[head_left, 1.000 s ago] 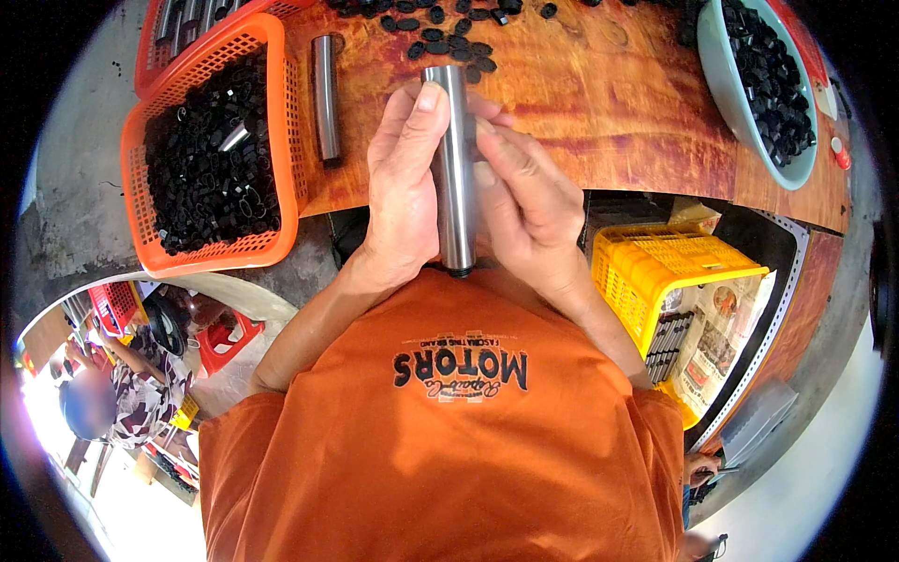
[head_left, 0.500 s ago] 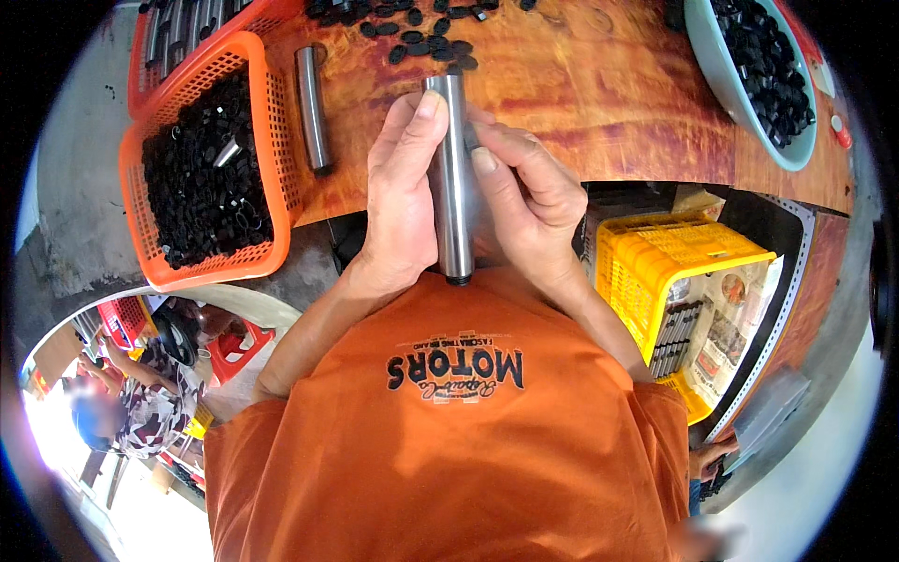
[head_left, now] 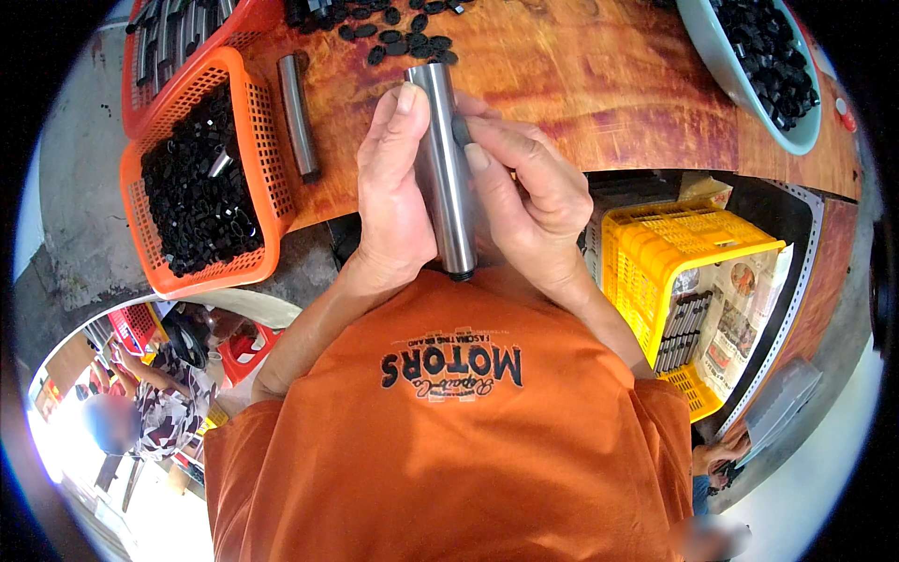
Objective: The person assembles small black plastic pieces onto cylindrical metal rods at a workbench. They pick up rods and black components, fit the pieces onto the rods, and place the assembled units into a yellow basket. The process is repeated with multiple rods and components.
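A steel tube [head_left: 442,169] stands lengthwise between both hands, its near end with a black cap pressed against my orange shirt. My left hand [head_left: 393,197] clasps the tube from the left, thumb up near its far end. My right hand [head_left: 524,192] holds it from the right and pinches a small black cap [head_left: 460,129] against its side. Several loose black caps [head_left: 398,33] lie on the wooden bench [head_left: 599,84] just beyond the tube.
An orange basket [head_left: 272,192] of black caps sits at left, a second orange basket [head_left: 234,23] of steel tubes behind it, one loose tube [head_left: 298,114] between. A pale bowl [head_left: 740,89] of caps at right. A yellow crate [head_left: 674,248] with tubes below. A person sits lower left.
The tube and both hands have stayed in the same grip; my right fingers shifted slightly along the tube's upper part. The view tilted a little.
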Motion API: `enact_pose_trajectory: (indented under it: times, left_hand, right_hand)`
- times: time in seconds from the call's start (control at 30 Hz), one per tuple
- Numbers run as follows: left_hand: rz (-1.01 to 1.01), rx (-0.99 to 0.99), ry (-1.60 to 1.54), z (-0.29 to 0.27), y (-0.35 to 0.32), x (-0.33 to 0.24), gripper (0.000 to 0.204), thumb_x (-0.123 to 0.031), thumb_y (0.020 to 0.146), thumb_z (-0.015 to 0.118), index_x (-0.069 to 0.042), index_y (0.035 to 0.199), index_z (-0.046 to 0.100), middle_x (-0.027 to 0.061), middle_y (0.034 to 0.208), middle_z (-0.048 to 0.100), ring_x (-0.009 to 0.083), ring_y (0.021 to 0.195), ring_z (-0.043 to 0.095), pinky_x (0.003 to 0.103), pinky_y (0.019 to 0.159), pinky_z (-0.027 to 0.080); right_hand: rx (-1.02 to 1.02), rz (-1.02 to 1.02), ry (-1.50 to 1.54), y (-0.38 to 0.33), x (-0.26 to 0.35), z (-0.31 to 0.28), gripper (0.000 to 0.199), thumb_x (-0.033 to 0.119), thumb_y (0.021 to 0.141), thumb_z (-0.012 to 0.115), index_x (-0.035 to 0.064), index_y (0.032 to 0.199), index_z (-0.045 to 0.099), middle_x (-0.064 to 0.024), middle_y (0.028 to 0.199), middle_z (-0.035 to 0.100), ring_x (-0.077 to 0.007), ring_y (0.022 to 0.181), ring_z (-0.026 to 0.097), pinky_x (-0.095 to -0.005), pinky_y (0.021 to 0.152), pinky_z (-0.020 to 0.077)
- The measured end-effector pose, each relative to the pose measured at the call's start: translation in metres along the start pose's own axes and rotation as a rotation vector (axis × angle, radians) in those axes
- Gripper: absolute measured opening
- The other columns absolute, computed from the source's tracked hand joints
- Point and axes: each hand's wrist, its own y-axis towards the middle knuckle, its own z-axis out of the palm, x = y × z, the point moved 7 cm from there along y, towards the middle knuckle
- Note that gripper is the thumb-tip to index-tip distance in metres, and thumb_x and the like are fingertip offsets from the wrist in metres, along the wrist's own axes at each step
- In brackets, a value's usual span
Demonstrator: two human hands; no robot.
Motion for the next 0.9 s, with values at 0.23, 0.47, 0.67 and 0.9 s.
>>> enact_pose_trajectory:
  times: [0.23,0.47,0.67,0.9]
  left_hand:
    - [0.004,-0.022,-0.023,-0.007,0.001,0.001,0.035,-0.036,0.098,0.05,-0.002,0.106,0.053,0.0105,0.096,0.061,0.0171,0.085,0.061,0.031,0.078,0.05]
    - [0.023,-0.005,-0.003,-0.002,0.003,-0.012,0.029,-0.032,0.098,0.053,-0.004,0.102,0.053,0.0108,0.093,0.062,0.0178,0.083,0.063,0.032,0.078,0.052]
    - [-0.005,0.026,-0.016,-0.004,0.001,-0.013,0.024,-0.028,0.097,0.054,-0.004,0.099,0.053,0.0101,0.093,0.063,0.0153,0.084,0.062,0.032,0.078,0.053]
    - [0.045,0.005,-0.006,-0.003,-0.002,-0.016,0.024,-0.028,0.098,0.054,-0.004,0.098,0.053,0.0064,0.091,0.062,0.0114,0.081,0.059,0.028,0.076,0.05]
  right_hand:
    - [0.009,-0.056,-0.018,0.005,0.002,0.002,0.021,-0.01,0.078,0.063,-0.0051,0.098,0.065,-0.0174,0.094,0.065,-0.0272,0.085,0.067,-0.0318,0.076,0.0544]
    - [0.096,-0.099,-0.036,0.003,0.008,0.009,0.025,-0.011,0.078,0.064,-0.0062,0.102,0.065,-0.0195,0.098,0.064,-0.0295,0.087,0.067,-0.0321,0.076,0.0543]
    - [0.103,-0.033,-0.035,0.007,0.009,0.008,0.024,-0.009,0.079,0.065,-0.0056,0.102,0.065,-0.0191,0.095,0.064,-0.0297,0.086,0.067,-0.0323,0.076,0.0539]
    - [0.032,0.247,0.217,0.007,-0.005,0.013,0.016,-0.007,0.081,0.065,-0.0048,0.097,0.066,-0.0152,0.092,0.066,-0.0229,0.08,0.065,-0.0287,0.072,0.052]
